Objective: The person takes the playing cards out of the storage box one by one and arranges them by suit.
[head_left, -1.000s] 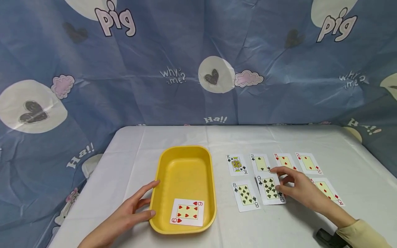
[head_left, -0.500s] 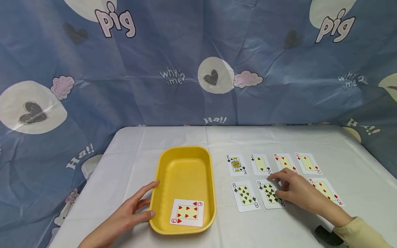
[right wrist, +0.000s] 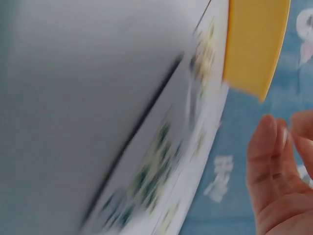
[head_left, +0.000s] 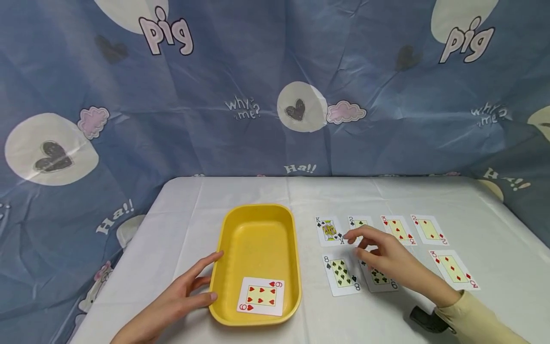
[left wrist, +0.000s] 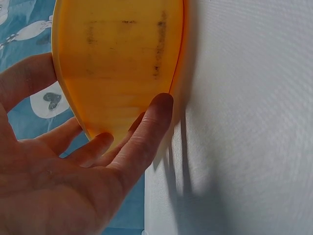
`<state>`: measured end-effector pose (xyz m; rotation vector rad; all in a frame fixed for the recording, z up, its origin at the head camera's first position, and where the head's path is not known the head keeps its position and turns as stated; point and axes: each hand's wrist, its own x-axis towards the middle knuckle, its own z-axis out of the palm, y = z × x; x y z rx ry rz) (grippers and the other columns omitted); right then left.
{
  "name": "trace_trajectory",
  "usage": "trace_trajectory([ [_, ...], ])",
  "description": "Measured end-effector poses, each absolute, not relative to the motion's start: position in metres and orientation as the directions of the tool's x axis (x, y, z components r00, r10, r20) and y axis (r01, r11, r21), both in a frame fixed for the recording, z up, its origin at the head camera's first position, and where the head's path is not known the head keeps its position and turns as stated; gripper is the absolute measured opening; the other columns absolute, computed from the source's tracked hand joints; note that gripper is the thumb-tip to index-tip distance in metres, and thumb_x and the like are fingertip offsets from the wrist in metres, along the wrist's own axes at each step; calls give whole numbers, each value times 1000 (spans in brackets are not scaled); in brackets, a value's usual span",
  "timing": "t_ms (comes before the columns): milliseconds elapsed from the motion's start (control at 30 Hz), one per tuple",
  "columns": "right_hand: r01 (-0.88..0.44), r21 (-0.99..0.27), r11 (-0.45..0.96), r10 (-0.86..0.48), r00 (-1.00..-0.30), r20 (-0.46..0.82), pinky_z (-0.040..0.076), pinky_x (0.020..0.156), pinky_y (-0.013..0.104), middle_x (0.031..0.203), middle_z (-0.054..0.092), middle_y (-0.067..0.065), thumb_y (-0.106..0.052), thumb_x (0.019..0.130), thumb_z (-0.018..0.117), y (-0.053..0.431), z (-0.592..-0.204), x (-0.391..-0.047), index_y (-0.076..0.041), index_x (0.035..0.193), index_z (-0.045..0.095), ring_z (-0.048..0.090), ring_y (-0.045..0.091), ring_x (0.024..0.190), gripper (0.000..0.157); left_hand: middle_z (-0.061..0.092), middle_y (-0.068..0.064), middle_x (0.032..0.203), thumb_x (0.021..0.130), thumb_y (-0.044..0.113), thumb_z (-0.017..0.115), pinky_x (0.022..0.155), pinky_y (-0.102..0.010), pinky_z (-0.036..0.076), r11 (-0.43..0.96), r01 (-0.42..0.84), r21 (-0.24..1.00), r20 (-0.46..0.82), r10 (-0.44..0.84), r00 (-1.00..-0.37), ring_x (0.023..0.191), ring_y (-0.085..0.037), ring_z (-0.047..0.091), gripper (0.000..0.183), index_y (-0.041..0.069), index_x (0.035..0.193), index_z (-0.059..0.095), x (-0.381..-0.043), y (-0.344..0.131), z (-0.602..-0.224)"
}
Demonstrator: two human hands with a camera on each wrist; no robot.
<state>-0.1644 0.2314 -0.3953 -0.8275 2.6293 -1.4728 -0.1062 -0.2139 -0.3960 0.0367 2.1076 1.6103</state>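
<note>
My left hand [head_left: 178, 291] rests its fingertips against the left side of a yellow plastic tray [head_left: 255, 243], fingers spread and relaxed. In the left wrist view the thumb and fingers touch the tray's outer wall [left wrist: 117, 54]. A six of hearts [head_left: 260, 296] lies face up inside the tray. My right hand [head_left: 386, 253], fingers loosely bent and holding nothing, is over the playing cards. It partly hides the nine of clubs [head_left: 380, 279] and the two of clubs [head_left: 358, 222]. To its left are the eight of spades [head_left: 341, 274] and the king of spades [head_left: 329, 230].
Right of the hand lie a three of hearts [head_left: 398, 230], a two of diamonds [head_left: 429, 230] and a three of diamonds [head_left: 454, 270]. A white cloth covers the table [head_left: 318, 306]. Behind it hangs a blue printed curtain [head_left: 240, 57].
The nine of clubs, earlier up against the two of clubs, has come down flat below it. My right hand has let go and moved left. The left hand stays at the tray.
</note>
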Motion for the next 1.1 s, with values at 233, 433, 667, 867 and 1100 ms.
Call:
trace_trajectory([
  [233, -592, -765, 254, -561, -734, 382, 54, 79, 32, 118, 61, 1, -5, 96, 64, 184, -387, -165, -21, 121, 63, 59, 18, 96, 30, 14, -13, 161, 94, 28, 68, 101, -59, 39, 303, -261, 917, -355, 317, -880, 134, -36, 40, 74, 28, 156, 27, -106, -212, -395],
  [433, -659, -742, 119, -666, -608, 433, 52, 87, 34, 123, 59, 0, -2, 96, 62, 144, -379, -165, -18, 123, 62, 57, 22, 108, 32, 14, -12, 162, 93, 27, 69, 101, -61, 38, 309, -264, 914, -357, 300, -884, 134, -36, 40, 74, 27, 156, 28, -105, -212, -394],
  [667, -675, -731, 100, -834, -457, 309, 49, 93, 32, 128, 56, -8, -14, 98, 61, 102, -375, -169, -26, 128, 57, 54, 12, 114, 32, 14, -11, 162, 93, 27, 68, 101, -63, 36, 311, -268, 912, -360, 292, -886, 134, -36, 40, 74, 29, 155, 28, -105, -213, -395],
  [867, -646, -757, 95, -939, -312, 148, 49, 91, 25, 127, 58, -6, -14, 99, 61, 71, -377, -185, -20, 130, 58, 56, 11, 114, 32, 16, -11, 162, 92, 28, 69, 100, -64, 37, 318, -262, 911, -355, 283, -891, 134, -35, 41, 74, 32, 155, 29, -105, -213, -396],
  [1100, -674, -722, 155, -985, -162, -59, 45, 94, 22, 125, 58, -9, -12, 93, 69, 47, -378, -207, -18, 133, 59, 53, 4, 109, 41, 17, -10, 162, 93, 28, 68, 101, -68, 31, 311, -261, 914, -354, 294, -888, 135, -35, 40, 73, 32, 155, 30, -106, -214, -395],
])
